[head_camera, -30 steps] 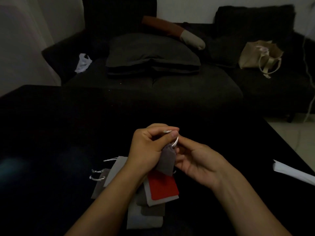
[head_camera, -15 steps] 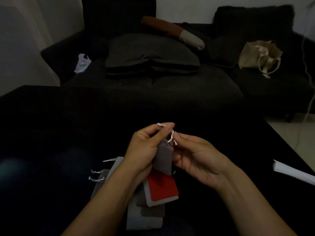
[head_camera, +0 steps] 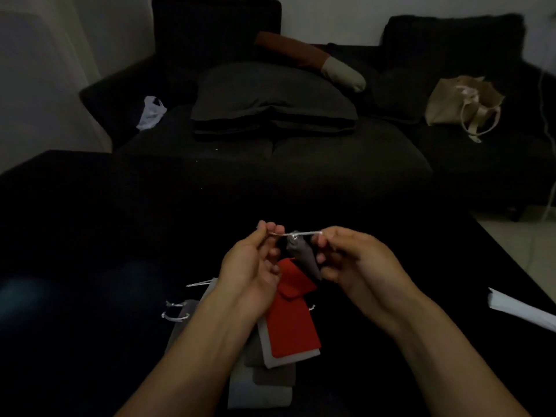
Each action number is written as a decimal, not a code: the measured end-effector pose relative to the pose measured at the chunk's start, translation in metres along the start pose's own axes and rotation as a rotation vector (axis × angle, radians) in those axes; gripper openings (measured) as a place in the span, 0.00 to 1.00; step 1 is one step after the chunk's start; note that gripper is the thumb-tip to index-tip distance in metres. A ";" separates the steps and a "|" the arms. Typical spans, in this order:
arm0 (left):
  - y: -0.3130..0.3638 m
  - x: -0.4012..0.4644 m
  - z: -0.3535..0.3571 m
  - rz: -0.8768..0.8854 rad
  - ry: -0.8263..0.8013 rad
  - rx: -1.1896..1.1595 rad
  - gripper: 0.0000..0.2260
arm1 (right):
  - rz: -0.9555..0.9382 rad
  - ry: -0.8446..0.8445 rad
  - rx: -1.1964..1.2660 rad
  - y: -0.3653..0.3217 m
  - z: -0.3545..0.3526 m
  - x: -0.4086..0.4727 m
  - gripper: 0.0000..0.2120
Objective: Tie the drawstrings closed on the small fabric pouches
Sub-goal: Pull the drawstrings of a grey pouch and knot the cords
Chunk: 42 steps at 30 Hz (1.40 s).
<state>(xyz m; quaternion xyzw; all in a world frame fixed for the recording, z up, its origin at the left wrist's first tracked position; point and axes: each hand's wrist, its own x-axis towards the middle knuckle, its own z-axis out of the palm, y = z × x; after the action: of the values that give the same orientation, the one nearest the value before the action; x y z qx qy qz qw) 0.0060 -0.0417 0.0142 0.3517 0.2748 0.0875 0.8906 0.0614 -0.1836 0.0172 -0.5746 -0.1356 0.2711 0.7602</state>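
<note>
A small grey pouch (head_camera: 304, 255) hangs in the air between my hands, its neck gathered. Its white drawstring (head_camera: 296, 234) runs taut and level, with a knot at the middle above the neck. My left hand (head_camera: 255, 263) pinches the string's left end and my right hand (head_camera: 352, 260) pinches the right end. Below them on the black table (head_camera: 90, 266) lies a pile of flat pouches: a red one (head_camera: 291, 323) on top, grey and pale ones (head_camera: 270, 374) under it, more with white strings (head_camera: 177, 311) at the left.
A white folded paper (head_camera: 523, 308) lies at the table's right edge. Beyond the table stands a dark sofa (head_camera: 301, 164) with cushions (head_camera: 270, 97), a white plastic bag (head_camera: 150, 112) and a beige tote bag (head_camera: 463, 103).
My hands have moved apart sideways, drawing the string out taut between them. Earlier they were close together at the pouch's neck, working the string.
</note>
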 end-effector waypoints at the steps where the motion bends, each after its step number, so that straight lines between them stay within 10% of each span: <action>1: -0.002 0.000 0.001 -0.059 -0.044 -0.013 0.10 | 0.030 -0.006 0.164 -0.001 0.002 0.000 0.05; 7: -0.006 -0.007 0.004 -0.271 -0.229 -0.181 0.13 | 0.067 -0.093 0.567 -0.006 0.003 -0.003 0.11; 14: -0.007 -0.002 0.010 0.200 -0.195 0.142 0.14 | -0.057 0.018 0.242 -0.008 0.003 0.001 0.15; 22: -0.012 -0.003 0.010 0.295 -0.235 0.285 0.12 | -0.090 0.023 0.196 -0.005 0.000 0.001 0.18; 34: -0.001 -0.002 -0.018 0.838 -0.179 1.576 0.07 | -0.352 0.062 -0.896 0.000 -0.018 -0.006 0.14; 42: 0.001 -0.003 -0.015 0.668 -0.247 1.320 0.05 | -0.273 0.044 -1.177 -0.001 -0.025 -0.007 0.04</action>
<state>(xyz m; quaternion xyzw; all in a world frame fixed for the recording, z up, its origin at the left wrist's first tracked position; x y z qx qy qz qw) -0.0051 -0.0336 0.0067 0.8849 0.0467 0.1301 0.4447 0.0689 -0.2073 0.0117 -0.8815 -0.3195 0.0385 0.3454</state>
